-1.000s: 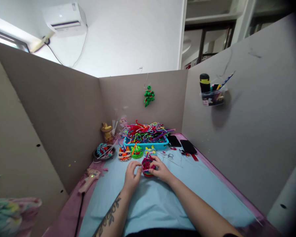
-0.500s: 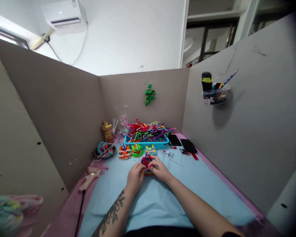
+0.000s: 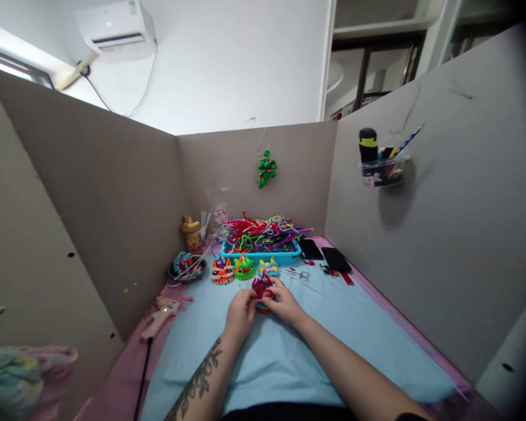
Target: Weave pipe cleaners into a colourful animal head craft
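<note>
Pinching magenta craftwork [image 3: 258, 285] with left hand [image 3: 240, 313] and right hand [image 3: 286, 305], over blue cloth [image 3: 355, 330], amid grey partitions [image 3: 221, 166], before white wall [image 3: 236, 64]

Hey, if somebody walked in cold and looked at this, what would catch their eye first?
Probably the heap of brightly coloured strands spilling over the blue tray at the back of the table. Next might be the green ornament hanging against the plain back panel. Nearer, the left hand and right hand hold a small magenta piece in front of the tray.
</note>
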Available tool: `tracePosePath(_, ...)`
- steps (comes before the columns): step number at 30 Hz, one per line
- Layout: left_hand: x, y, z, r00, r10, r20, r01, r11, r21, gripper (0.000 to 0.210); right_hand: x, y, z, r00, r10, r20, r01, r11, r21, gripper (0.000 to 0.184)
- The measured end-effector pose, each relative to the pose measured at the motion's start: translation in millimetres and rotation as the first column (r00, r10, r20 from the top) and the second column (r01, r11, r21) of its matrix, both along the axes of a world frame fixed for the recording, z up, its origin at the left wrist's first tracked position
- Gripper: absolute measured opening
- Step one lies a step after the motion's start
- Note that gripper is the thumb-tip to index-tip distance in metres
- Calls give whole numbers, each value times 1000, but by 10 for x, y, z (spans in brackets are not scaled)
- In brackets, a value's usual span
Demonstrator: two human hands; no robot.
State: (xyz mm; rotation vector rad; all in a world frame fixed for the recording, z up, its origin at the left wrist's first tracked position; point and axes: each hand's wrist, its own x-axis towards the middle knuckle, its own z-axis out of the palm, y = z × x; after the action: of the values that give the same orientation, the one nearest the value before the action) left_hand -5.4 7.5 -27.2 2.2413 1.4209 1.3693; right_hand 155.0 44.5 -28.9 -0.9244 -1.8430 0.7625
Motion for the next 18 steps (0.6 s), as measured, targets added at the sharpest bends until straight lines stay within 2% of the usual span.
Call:
tracePosePath(3, -10, -2, 5, 998, 61, 25, -62, 997, 42, 11, 1, -8, 12, 1000, 9, 1, -9, 1000, 15, 9)
tracePosePath(5, -20, -6, 2, 984, 170, 50, -173, 983, 65, 9, 1, -5, 1, 1000, 4, -5, -4, 1000, 26, 10)
tracePosePath(7, -31, -13, -10, 957, 288, 39, -290, 957, 33, 14, -1, 4, -23, 1000, -4, -8, 4, 999, 41, 9)
tracePosePath(9, -38, -20, -24, 940, 341, -18, -342, 938, -58, 23, -4, 14, -53, 1000, -17, -6, 18, 998, 59, 8)
tracePosePath(11, -41, -24, -34, 937, 345, -48, -348, 927, -142, 28, -7, 22, -76, 999, -33, 1, 33, 996, 84, 6)
tracePosePath(15, -43, -2, -38, 924, 383, 28, -371, 909, -190, 29, -14, 26, -95, 998, -56, 21, 53, 990, 132, 7)
tracePosePath(18, -40, 41, -40, 943, 326, 70, -291, 907, -304, 35, -30, 12, -96, 995, -94, 41, 87, 984, 159, 7)
